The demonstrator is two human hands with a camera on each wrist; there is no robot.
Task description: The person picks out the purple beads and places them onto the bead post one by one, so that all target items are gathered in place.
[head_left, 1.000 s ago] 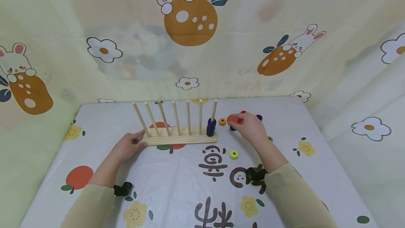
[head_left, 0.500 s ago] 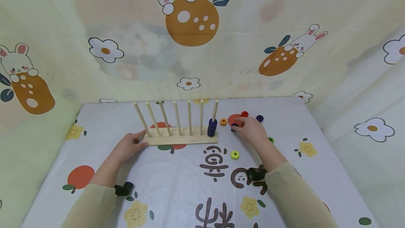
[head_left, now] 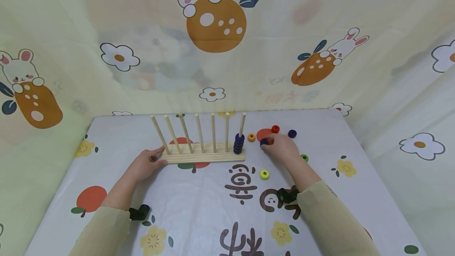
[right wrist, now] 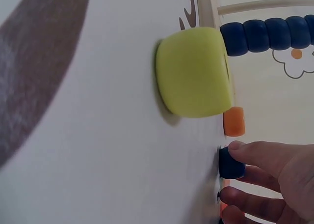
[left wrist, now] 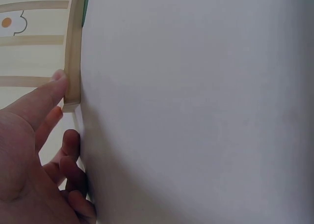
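A wooden peg stand [head_left: 202, 158] has a row of upright pegs. Several dark blue beads [head_left: 239, 144] are stacked on its rightmost peg; the other pegs carry nothing. At the stand's left end, my left hand [head_left: 145, 164] grips the base, thumb [left wrist: 44, 98] on the front edge and another finger towards the back. To the right of the stand, my right hand [head_left: 285, 150] pinches a loose dark blue bead [right wrist: 230, 164] at the tabletop between thumb and finger. Part of that bead is hidden by the fingers.
Loose beads lie around the right hand: orange [head_left: 251, 137], red [head_left: 275, 129], dark blue [head_left: 292, 134], green [head_left: 304, 157] and yellow [head_left: 264, 174]. A patterned cloth [head_left: 199, 200] covers the table, and a printed curtain [head_left: 160, 78] hangs behind.
The right hand has come down slightly onto the loose dark blue bead and now pinches it. The left hand stays at the stand's end. The view has shifted slightly.
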